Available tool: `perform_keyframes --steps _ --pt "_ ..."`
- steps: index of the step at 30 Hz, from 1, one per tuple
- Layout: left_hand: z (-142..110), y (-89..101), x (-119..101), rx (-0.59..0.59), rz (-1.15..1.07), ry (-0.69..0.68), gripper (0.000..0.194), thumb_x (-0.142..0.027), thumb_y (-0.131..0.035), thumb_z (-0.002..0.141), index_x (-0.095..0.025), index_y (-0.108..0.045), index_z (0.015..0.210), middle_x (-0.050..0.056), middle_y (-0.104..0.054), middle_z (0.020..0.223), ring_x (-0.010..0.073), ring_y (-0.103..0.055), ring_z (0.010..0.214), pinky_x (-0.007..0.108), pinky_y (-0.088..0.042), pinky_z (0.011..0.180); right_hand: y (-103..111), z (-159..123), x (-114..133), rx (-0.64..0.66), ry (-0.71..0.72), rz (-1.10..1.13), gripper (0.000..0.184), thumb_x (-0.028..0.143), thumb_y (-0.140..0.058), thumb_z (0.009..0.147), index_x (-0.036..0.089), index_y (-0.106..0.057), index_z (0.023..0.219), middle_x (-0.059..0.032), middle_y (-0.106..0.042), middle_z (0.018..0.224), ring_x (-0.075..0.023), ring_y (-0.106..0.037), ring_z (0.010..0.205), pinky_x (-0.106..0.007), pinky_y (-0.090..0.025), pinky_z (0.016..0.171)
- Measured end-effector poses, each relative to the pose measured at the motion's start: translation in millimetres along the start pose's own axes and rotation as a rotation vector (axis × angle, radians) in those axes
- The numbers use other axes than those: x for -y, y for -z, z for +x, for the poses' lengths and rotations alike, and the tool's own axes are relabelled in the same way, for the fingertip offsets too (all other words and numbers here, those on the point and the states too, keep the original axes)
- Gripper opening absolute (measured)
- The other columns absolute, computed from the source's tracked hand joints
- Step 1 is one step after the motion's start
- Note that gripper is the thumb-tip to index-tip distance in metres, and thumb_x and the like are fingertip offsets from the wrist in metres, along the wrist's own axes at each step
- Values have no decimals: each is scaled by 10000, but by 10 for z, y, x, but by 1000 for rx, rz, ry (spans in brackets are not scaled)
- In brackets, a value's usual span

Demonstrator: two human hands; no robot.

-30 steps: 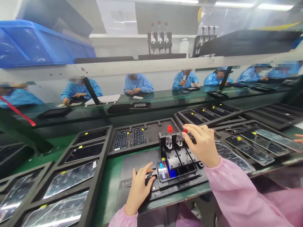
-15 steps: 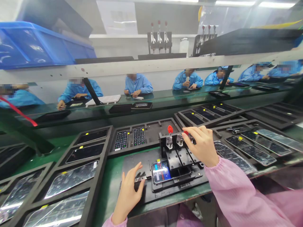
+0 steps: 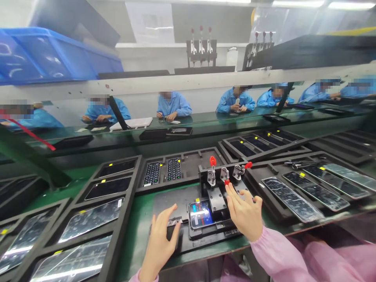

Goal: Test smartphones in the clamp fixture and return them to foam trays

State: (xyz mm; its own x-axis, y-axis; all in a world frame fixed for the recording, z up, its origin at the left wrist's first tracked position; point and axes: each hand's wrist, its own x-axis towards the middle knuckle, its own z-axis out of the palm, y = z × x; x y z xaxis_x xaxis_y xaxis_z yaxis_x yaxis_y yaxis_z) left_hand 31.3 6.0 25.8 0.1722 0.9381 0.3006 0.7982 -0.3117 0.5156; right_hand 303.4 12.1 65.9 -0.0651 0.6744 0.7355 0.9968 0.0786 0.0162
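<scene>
Right hand (image 3: 243,211) has dropped to a red clamp handle (image 3: 226,182), fingers open and gripping nothing, while the open, empty left hand (image 3: 160,243) sits at 9 o'clock to the phone (image 3: 201,214) in the black fixture (image 3: 216,231), with phone trays (image 3: 266,196) at 3 and 9 o'clock on the desk (image 3: 138,223).

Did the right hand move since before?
Yes. The right hand moved down, toward the person, and now sits lower beside the black clamp stand.

I wear a loose pale-pink smock (image 3: 279,256) with long, soft sleeves gathered into ruffled elastic cuffs (image 3: 260,239) at the wrists; my left hand (image 3: 160,246) and right hand (image 3: 243,211) are bare.
</scene>
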Motion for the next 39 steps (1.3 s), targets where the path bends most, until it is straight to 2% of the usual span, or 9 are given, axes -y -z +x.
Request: perform_keyframes --steps 4,7,11,16,20,26,28,33,39 --pt "32 -76 -197 106 14 -55 403 -277 -366 893 -322 -375 1294 63 -421 1371 234 -388 1261 627 -147 1044 42 19 -94 2 44 73 361 217 -476 853 240 -538 1209 4 -599 1165 -155 -496 815 -335 -252 697" --pt "88 -150 -331 135 32 -92 437 -324 -402 883 -340 -356 1318 65 -330 1434 265 -299 1313 657 -137 1026 117 -19 -174 -48 34 200 370 191 -473 847 253 -542 1204 15 -617 1136 -141 -490 789 -326 -270 702" --pt "127 -202 -364 162 60 -94 451 -414 -436 859 -335 -389 1300 61 -294 1457 293 -219 1347 680 -109 1016 210 -133 -264 -137 -7 333 394 174 -465 829 266 -544 1204 15 -636 1098 -140 -496 766 -335 -311 746" --pt "99 -165 -296 96 12 -73 643 -446 -464 838 -304 -185 1401 95 -234 1482 287 -249 1339 650 -106 1036 269 -292 -406 -214 -52 388 399 153 -467 806 267 -569 1175 10 -652 1061 -152 -500 754 -348 -335 762" --pt "81 -168 -195 84 -26 -41 574 -376 -409 878 -304 -182 1400 86 -300 1454 272 -280 1327 635 -129 1046 267 -383 -517 -236 -80 364 345 151 -485 800 253 -612 1104 14 -671 1010 -149 -503 737 -353 -344 768" --pt "94 -210 -97 -16 -111 14 437 -323 -394 886 -267 -365 1318 69 -413 1375 234 -370 1275 485 -318 1049 266 -392 -516 -192 -113 358 214 162 -527 794 229 -662 946 14 -689 929 -142 -515 733 -344 -344 757" --pt "97 -211 -95 -29 -151 51 412 -335 -389 887 -265 -398 1293 67 -440 1349 234 -405 1248 473 -351 1032 267 -372 -482 -195 -130 350 182 177 -534 795 230 -670 903 21 -694 879 -131 -515 694 -337 -343 745" --pt "93 -241 -66 38 -252 173 439 -391 -373 888 -266 -380 1309 70 -528 1272 228 -540 1106 461 -436 948 267 -329 -384 -200 -135 363 154 183 -536 795 237 -671 845 33 -694 820 -117 -522 653 -321 -339 703" --pt "93 -254 -39 55 -281 192 457 -407 -378 885 -272 -367 1322 55 -556 1241 209 -533 1124 435 -421 968 281 -298 -288 -183 -126 375 142 171 -532 802 228 -660 783 30 -691 788 -115 -523 639 -315 -324 687"
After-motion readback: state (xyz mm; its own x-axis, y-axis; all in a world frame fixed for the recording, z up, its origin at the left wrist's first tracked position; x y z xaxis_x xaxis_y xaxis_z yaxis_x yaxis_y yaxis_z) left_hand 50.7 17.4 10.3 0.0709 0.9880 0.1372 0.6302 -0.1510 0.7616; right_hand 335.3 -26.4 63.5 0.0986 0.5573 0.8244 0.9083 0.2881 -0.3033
